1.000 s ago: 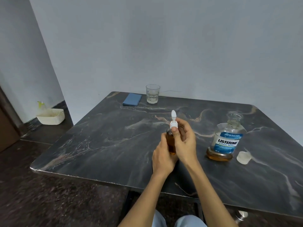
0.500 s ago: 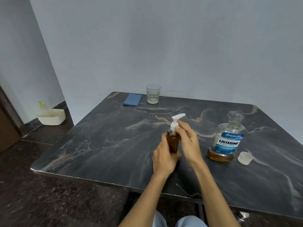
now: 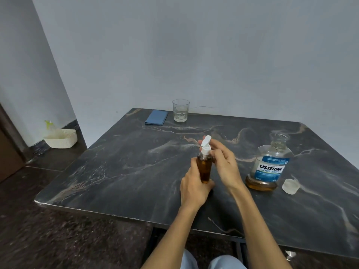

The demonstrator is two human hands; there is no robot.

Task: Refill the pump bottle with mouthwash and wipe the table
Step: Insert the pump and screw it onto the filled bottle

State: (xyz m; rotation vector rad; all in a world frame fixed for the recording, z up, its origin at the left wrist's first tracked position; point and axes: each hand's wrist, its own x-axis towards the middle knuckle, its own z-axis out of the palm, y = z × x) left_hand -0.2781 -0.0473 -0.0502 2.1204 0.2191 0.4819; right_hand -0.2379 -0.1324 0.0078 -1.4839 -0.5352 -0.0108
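A small amber pump bottle [image 3: 204, 167] with a white pump head [image 3: 205, 145] stands upright on the dark marble table [image 3: 120, 171]. My left hand [image 3: 194, 188] grips its lower body. My right hand [image 3: 223, 162] is at the pump collar, fingers curled round it from the right. The mouthwash bottle [image 3: 269, 166] stands uncapped to the right, with a little amber liquid at its bottom. Its clear cap [image 3: 290, 186] lies beside it. A folded blue cloth [image 3: 156, 117] lies at the table's far edge.
A drinking glass [image 3: 180, 113] stands near the far edge beside the cloth. On the floor at left sits a white basket [image 3: 62, 139] with a spray bottle in it. A wall runs close behind the table.
The pump nozzle has turned from pointing away, to the right, then back upward as my right hand twists the head. My left hand keeps holding the bottle body.
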